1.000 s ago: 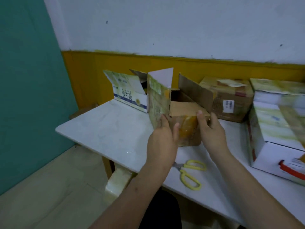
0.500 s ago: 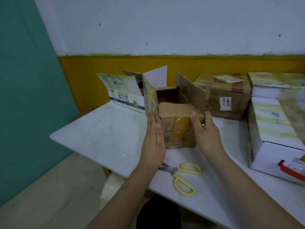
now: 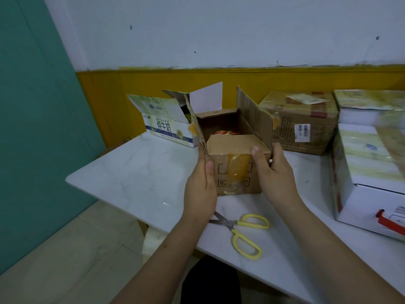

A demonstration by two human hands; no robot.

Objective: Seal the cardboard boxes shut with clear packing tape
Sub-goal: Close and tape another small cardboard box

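A small brown cardboard box [image 3: 235,172] stands on the white table [image 3: 140,172] with its top open. Its near flap is folded in, its left and right flaps stand up, and red packaging shows inside. Old yellowed tape sticks to its front face. My left hand [image 3: 200,187] presses flat against the box's left side. My right hand [image 3: 274,174] grips the right front corner, thumb on the near flap. No roll of tape is in sight.
Yellow-handled scissors [image 3: 245,231] lie near the table's front edge, below the box. An open white milk carton box [image 3: 166,126] sits behind on the left. A taped brown box [image 3: 302,121] and stacked white boxes [image 3: 368,163] stand on the right.
The box was tipped up off the table in my hands; now it rests flat, turned so its open top shows. My hands stay on its two sides.
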